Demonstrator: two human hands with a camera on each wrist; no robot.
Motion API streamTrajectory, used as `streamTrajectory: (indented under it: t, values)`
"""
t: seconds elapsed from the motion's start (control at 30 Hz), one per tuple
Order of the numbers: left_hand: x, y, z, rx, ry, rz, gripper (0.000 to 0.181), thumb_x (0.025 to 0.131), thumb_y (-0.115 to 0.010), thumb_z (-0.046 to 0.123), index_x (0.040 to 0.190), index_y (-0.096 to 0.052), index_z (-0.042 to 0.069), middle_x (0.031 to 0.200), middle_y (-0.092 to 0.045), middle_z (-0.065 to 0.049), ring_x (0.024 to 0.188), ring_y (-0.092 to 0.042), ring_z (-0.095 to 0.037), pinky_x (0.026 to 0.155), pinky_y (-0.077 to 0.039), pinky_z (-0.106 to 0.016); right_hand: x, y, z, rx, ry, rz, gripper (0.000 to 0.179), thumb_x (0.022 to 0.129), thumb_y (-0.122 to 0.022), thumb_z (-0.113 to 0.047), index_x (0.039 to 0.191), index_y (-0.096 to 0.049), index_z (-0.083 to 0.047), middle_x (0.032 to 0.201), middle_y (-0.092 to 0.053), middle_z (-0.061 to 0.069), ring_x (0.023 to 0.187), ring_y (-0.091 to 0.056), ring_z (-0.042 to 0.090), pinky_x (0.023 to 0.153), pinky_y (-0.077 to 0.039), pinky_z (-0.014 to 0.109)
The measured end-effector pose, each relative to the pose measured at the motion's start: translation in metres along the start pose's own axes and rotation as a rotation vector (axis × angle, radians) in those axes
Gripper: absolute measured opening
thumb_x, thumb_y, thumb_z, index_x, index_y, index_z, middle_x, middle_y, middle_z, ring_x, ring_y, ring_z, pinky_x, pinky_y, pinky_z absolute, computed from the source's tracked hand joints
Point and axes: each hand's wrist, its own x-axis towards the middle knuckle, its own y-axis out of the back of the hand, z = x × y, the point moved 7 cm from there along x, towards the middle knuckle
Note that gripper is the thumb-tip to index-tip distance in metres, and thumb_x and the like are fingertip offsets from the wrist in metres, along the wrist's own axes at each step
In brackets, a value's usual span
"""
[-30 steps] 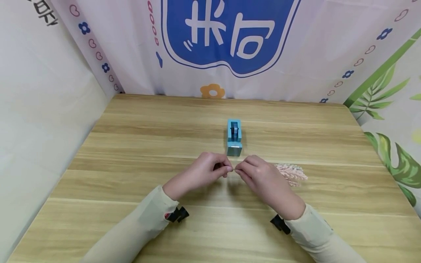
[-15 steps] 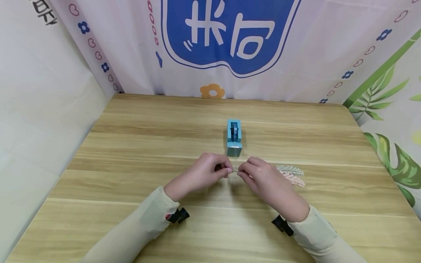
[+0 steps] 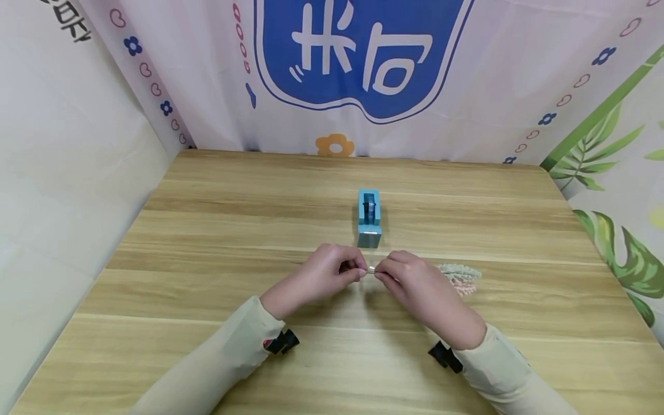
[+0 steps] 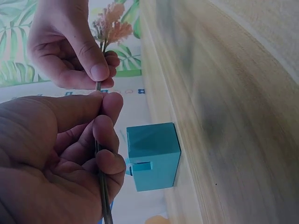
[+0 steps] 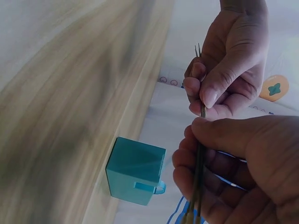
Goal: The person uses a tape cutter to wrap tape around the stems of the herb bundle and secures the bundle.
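Artificial flower sprigs with pale green and pink heads (image 3: 460, 278) stick out beyond my right hand (image 3: 421, 288). Their thin stems (image 4: 103, 193) run together through both hands. My left hand (image 3: 328, 270) pinches the stems toward the bare ends, thumb against forefinger. Right beside it, my right hand grips the same stems nearer the flower heads, seen in the right wrist view. Between the fingertips a small shiny patch (image 3: 371, 269) shows on the stems; whether it is tape I cannot tell. A blue tape dispenser (image 3: 369, 235) stands just beyond the hands.
The wooden table (image 3: 233, 230) stretches out on all sides of the hands. A printed cloth (image 3: 218, 86) hangs along its back edge, and a leaf-patterned sheet (image 3: 617, 190) lines the right side. Black wrist cameras (image 3: 282, 341) sit below both wrists.
The flower heads have turned, so the pale green sprig now lies above the pink. A shiny patch has come into view between the fingertips. Both hands have barely shifted.
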Motion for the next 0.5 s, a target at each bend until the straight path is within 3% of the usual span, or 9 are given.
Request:
streamTrajectory:
  t: [0.23,0.5]
  values:
    - [0.0011,-0.0013,-0.0024,0.007,0.020,-0.007,0.011,0.100,-0.068,0.006,0.100,-0.078,0.001,0.088,-0.075,-0.006,0.075,-0.058,-0.005,0.069,-0.051,-0.017,0.0010,-0.0010,-0.0006,0.032,0.041,0.045,0.004,0.095,-0.077,-0.010,0.096,-0.079,-0.012,0.088,-0.073,-0.004,0.081,-0.067,0.008,0.073,-0.059,0.027]
    - [0.0014,-0.0048,-0.0048,0.025,0.026,-0.030,0.013,0.102,-0.066,0.006,0.100,-0.078,0.001,0.092,-0.077,-0.011,0.075,-0.057,-0.006,0.068,-0.050,-0.018,0.0012,-0.0045,-0.0002,0.003,0.021,0.031,0.005,0.093,-0.079,-0.010,0.094,-0.078,-0.015,0.087,-0.071,-0.005,0.078,-0.065,0.007,0.070,-0.057,0.025]
